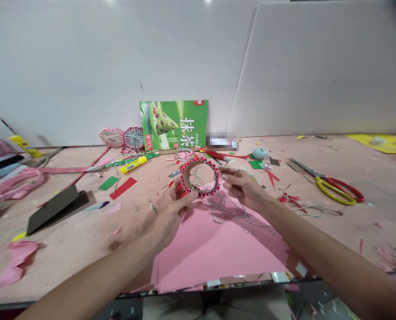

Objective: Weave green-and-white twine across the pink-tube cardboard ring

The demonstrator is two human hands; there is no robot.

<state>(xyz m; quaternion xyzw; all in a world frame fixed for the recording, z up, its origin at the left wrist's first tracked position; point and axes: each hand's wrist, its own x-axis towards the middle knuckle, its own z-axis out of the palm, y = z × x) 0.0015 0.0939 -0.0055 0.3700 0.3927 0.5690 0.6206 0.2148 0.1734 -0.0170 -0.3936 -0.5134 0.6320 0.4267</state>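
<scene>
Both hands hold up a cardboard ring (185, 175) edged with rolled pink and red paper. My left hand (167, 214) grips its lower left side, and my right hand (241, 189) pinches its right side. Silver-and-white twine (222, 212) crosses the ring's opening and hangs in loose loops below it. The loops fall onto a stack of pink paper sheets (218, 255) under my hands. Fingers hide part of the ring's rim.
A green printed booklet (173, 125) leans against the white wall beside two finished paper rings (134, 138). A yellow glue stick (133, 165), red-and-yellow scissors (334, 189), a twine ball (259, 154) and many paper scraps lie on the pinkish tabletop (61, 249).
</scene>
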